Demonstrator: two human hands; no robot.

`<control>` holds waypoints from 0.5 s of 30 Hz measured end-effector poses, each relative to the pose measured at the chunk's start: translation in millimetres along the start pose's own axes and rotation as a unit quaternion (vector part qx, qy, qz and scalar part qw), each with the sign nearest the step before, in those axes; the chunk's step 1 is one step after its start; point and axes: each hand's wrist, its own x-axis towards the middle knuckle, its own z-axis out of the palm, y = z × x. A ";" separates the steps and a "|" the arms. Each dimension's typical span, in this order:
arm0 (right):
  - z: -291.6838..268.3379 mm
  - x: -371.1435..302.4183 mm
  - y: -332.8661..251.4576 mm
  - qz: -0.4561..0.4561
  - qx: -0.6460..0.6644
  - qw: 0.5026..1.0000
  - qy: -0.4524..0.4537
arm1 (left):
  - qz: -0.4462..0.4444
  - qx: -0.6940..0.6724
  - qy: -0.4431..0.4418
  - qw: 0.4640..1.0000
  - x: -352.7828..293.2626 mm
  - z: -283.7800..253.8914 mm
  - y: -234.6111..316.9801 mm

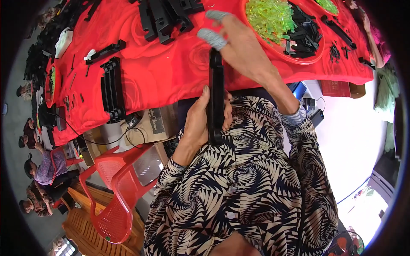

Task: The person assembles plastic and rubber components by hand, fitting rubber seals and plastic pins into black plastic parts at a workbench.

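Note:
A long black plastic part (pixel 217 91) stands nearly upright in front of my torso, just off the table's near edge. My left hand (pixel 197 121) is closed around its lower half, thumb on the left side and fingertips showing on the right. My right hand (pixel 247 50) is beside and above the part's top end, its fingers spread apart and pointing left. Grey wrapping covers two of its fingertips. I see nothing held between those fingers; whether the hand touches the part's top, I cannot tell.
A red tray (pixel 297 60) at the far right holds yellow-green translucent pieces (pixel 269 21) and small black parts (pixel 306 36). More long black parts (pixel 160 21) lie on the red tablecloth (pixel 171 70), with another group (pixel 112 89) on the left. A red chair (pixel 117 179) stands lower left.

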 end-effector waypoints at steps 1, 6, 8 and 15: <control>-2.7 -1.1 4.2 -0.026 0.091 0.993 0.073 | 0.007 0.017 0.057 0.998 1.1 4.3 2.1; -23.6 -40.9 -28.6 0.091 0.504 0.855 0.083 | 0.017 0.015 0.104 0.994 5.3 -2.1 0.7; -8.5 -58.3 -30.7 0.072 0.463 0.881 0.069 | 0.008 0.010 0.089 0.996 7.5 -9.6 -5.5; 15.3 -81.3 -45.3 -0.140 0.070 0.987 0.026 | 0.036 0.034 0.253 0.966 0.9 9.3 -10.3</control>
